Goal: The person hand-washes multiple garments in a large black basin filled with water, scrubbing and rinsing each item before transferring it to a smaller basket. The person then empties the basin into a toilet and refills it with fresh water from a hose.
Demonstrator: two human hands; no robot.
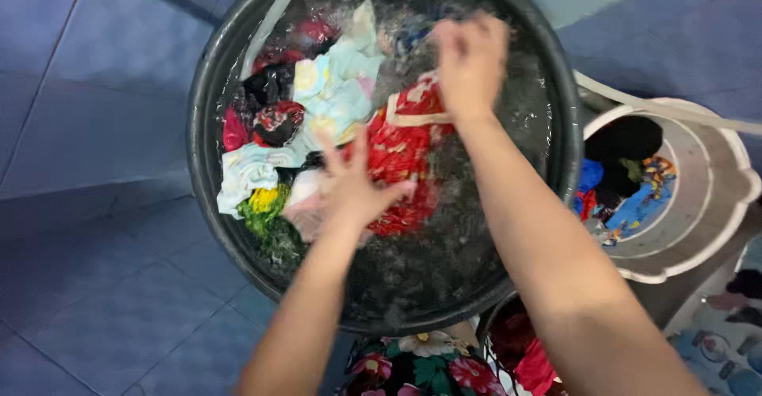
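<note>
Blue tile floor (95,126). Left hand (349,186) fingers spread on red cloth (401,158) in tub (202,126); right hand (470,59) fingers clamped on it. Risk: hard pull, water splashes out.

Floor (87,126) under me is blue tile. Directly on it I see a large black tub (205,118) holding water and soaked clothes, and just beside it a white bucket (714,198) (dark and blue garments inside, contact between the two unclear).
</note>
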